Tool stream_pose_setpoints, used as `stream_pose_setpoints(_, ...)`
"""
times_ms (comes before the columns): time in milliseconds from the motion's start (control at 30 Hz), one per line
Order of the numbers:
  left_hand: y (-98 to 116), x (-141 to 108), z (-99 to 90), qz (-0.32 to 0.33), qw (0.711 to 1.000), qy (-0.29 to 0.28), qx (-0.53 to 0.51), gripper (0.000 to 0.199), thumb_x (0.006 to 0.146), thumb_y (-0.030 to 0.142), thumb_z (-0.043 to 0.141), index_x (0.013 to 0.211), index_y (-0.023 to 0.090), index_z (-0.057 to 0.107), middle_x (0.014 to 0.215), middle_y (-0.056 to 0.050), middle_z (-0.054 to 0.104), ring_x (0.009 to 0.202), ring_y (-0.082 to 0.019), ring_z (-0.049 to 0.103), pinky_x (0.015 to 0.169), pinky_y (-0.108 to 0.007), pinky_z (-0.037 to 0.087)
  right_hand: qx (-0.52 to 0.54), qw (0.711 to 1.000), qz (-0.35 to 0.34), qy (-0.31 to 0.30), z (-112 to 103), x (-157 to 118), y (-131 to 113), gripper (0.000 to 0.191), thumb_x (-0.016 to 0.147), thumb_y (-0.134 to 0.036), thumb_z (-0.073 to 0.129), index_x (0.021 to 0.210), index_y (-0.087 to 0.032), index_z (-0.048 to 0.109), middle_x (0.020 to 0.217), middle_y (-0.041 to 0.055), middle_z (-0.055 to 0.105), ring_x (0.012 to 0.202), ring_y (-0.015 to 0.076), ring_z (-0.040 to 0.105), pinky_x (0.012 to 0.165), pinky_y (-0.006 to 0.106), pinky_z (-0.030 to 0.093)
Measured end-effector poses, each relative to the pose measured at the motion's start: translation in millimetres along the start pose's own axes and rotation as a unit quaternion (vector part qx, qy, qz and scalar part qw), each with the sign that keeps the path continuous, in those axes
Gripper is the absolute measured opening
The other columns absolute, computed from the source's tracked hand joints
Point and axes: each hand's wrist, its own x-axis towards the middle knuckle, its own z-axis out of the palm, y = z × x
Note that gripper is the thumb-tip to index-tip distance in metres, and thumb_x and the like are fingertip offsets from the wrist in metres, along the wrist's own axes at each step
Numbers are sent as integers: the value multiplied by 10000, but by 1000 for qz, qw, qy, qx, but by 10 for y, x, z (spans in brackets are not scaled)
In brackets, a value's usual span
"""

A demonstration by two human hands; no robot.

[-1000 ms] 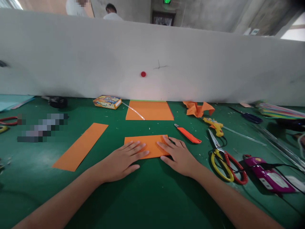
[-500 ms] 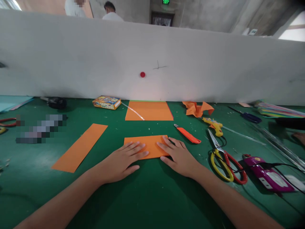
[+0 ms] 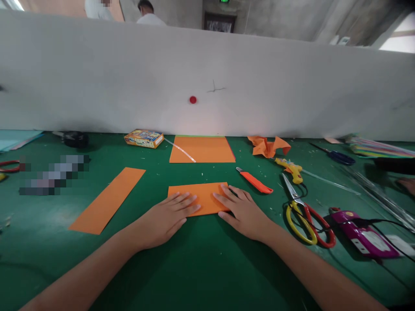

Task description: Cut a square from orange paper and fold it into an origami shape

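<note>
A folded piece of orange paper [image 3: 206,198] lies on the green table in front of me. My left hand [image 3: 167,221] rests flat on its left part, fingers stretched out. On its right end lies my right hand [image 3: 241,211], fingers spread. To the left is an orange paper strip [image 3: 108,201], set at a slant. A stack of paper with an orange sheet on top [image 3: 204,150] sits farther back. An orange box cutter [image 3: 256,181] lies just beyond my right hand, its short blade showing at the tip.
At right lie scissors [image 3: 301,216] with yellow and red handles, a yellow glue gun [image 3: 291,169], a purple device [image 3: 363,235] with black cords and crumpled orange paper [image 3: 269,147]. A small box [image 3: 144,138] stands by the white partition [image 3: 129,77]. Another person's hand [image 3: 407,185] shows far right.
My left thumb has drawn in closer to the fingers. Both hands otherwise stay on the paper, and the view has shifted very slightly.
</note>
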Motion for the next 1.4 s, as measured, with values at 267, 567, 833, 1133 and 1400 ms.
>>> stream_pose_setpoints(267,-5,25,-28,2,1000,0,9,540,1102,284,330,1630,362,252,1678,40,301,1548,-212,291,1296,-406,196,12,1000,-10,2,-23,22,42,591,1050,-570,377,1584,-320,403,1677,81,327,1500,343,321,1170,557,322)
stream_pose_setpoints(567,-18,27,-30,9,999,-19,29,595,1101,404,377,1650,353,154,1705,11,211,1568,-243,229,1300,-438,149,15,1000,-16,-5,-17,35,71,600,1048,-567,377,1591,-312,392,1686,93,304,1498,357,314,1170,567,313)
stream_pose_setpoints(833,-17,30,-23,2,999,-24,30,573,1105,426,355,1646,348,184,1705,12,212,1568,-245,230,1297,-445,153,12,1000,-24,-8,-45,41,89,601,1045,-559,386,1588,-302,397,1688,83,302,1487,353,318,1168,573,314)
stream_pose_setpoints(1133,-2,30,-53,-1,999,-35,33,614,1094,485,369,1651,341,156,1710,8,190,1576,-257,197,1296,-453,137,16,1000,-26,2,-7,35,110,616,1043,-583,374,1594,-306,387,1687,89,304,1479,365,332,1161,575,323)
stream_pose_setpoints(1400,9,23,-54,3,999,-34,34,611,1097,496,347,1652,323,161,1711,-6,183,1574,-255,206,1292,-442,149,7,1000,-17,2,15,31,111,604,1042,-590,379,1587,-331,394,1690,82,296,1490,356,331,1162,571,322)
